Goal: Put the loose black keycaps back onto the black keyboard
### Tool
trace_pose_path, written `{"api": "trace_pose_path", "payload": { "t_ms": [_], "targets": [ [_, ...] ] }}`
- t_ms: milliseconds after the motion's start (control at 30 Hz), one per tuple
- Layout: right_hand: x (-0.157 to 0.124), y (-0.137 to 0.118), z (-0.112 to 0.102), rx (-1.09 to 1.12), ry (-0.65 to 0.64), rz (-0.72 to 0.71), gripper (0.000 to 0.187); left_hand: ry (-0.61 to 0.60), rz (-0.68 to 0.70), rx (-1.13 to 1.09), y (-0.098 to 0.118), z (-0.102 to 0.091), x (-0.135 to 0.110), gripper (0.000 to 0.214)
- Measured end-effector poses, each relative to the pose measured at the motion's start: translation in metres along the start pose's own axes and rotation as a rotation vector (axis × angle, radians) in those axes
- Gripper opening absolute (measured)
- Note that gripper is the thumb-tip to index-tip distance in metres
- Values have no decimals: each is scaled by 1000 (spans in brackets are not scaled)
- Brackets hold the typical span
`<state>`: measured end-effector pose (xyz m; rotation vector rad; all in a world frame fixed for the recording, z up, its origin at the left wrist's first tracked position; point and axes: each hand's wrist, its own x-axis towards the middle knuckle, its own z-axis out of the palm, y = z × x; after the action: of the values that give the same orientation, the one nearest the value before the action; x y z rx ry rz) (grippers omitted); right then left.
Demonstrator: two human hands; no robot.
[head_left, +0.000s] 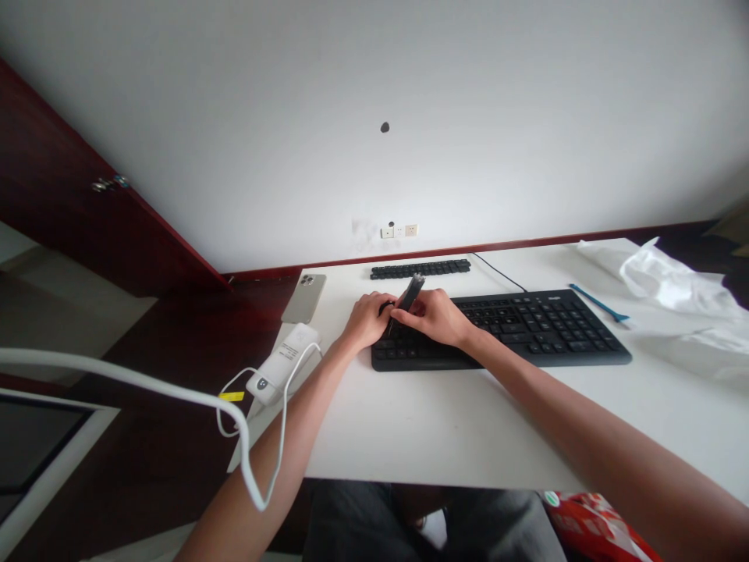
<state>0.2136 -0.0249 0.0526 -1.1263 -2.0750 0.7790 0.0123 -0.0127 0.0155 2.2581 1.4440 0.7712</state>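
A black keyboard (544, 332) lies on the white table (445, 421). Both my hands rest over its left end. My right hand (436, 316) is closed around a slim dark tool (409, 293) that points up and away from the keys. My left hand (367, 318) is curled on the keyboard's top left corner, fingers pressed onto something small and dark that I cannot make out. A row of detached black keys (420, 269) lies in a line behind the keyboard.
A phone (304, 298) lies face down at the table's left edge. A white power bank (282, 364) with a white cable sits nearer me. A blue tool (600, 303) and crumpled white plastic (672, 285) lie at the right. A red packet (602, 527) is by my lap.
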Motion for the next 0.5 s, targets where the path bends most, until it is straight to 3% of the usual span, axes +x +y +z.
{"api": "trace_pose_path", "payload": {
  "t_ms": [267,500],
  "targets": [
    [3,4,3,173,11,120,40,22,24,-19,-6,3,1,22],
    [2,7,-5,368,-188,47,31,2,11,9,-2,0,0,24]
  ]
}}
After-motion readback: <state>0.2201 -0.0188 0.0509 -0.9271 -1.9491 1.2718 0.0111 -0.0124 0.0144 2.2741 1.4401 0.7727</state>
